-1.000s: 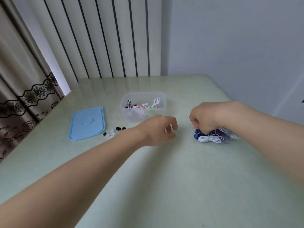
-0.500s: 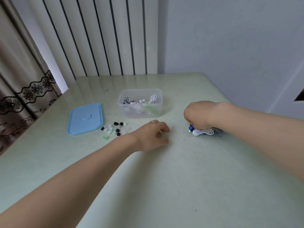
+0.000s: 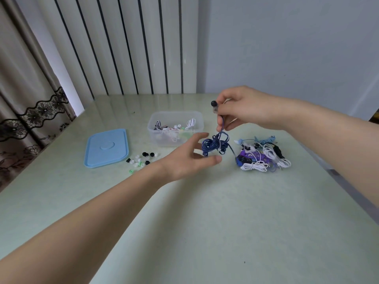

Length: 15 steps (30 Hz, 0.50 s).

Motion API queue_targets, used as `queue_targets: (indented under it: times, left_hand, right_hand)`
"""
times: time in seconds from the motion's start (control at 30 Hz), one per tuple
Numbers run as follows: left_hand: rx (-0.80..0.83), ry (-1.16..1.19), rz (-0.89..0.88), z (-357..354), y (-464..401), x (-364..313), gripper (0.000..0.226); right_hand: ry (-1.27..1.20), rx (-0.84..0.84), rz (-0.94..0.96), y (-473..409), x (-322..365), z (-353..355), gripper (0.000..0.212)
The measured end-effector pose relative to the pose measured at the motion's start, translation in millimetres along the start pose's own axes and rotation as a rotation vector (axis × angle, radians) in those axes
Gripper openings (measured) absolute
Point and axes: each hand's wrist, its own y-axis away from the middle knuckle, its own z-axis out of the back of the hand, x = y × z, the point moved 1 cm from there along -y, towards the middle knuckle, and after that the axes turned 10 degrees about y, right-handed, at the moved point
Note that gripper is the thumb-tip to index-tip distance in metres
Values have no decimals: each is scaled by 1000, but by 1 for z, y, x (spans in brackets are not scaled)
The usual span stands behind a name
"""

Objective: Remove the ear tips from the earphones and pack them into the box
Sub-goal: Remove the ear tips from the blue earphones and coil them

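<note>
1. The right hand (image 3: 244, 108) is raised above the table (image 3: 205, 222) and pinches a dark blue earphone (image 3: 215, 108) between thumb and fingers; its black ear tip (image 3: 213, 103) sticks out to the left of the fingers and is on the earpiece.
2. The blue cable bundle (image 3: 215, 146) of this earphone hangs down from the right hand, in the air above the table.
3. The left hand (image 3: 189, 158) is released, with fingers spread and relaxed, just beside the hanging bundle on its left; I cannot tell if the fingertips touch the cable.
4. A pile of other earphones (image 3: 264, 156), white, purple, black and light blue, lies on the table to the right of the bundle.
5. The clear plastic box (image 3: 175, 128) stands behind the left hand and has some earphones inside.
6. Loose ear tips (image 3: 141, 159), black, white and green, lie on the table between the blue lid (image 3: 106, 148) and the left wrist.
</note>
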Motion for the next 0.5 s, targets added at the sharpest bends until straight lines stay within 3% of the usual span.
queue_targets:
  times: [0.1,0.17,0.33,0.5]
  left_hand:
    - [2,59,-45,2,1,-3,31]
    - [1,102,-38,7,3,-2,24]
    - [-41,95,-2,27,9,14,29]
    - [-153,-163,-78,65,21,39,46]
  right_hand:
    - [-133,-14,9,1,8,-14,2]
    - [-226,-47,3,1,12,-25,2]
    - [-452,-71,-53,-8,4,-63,8]
    - [-721,-13,-152,-17,-9,-107,7]
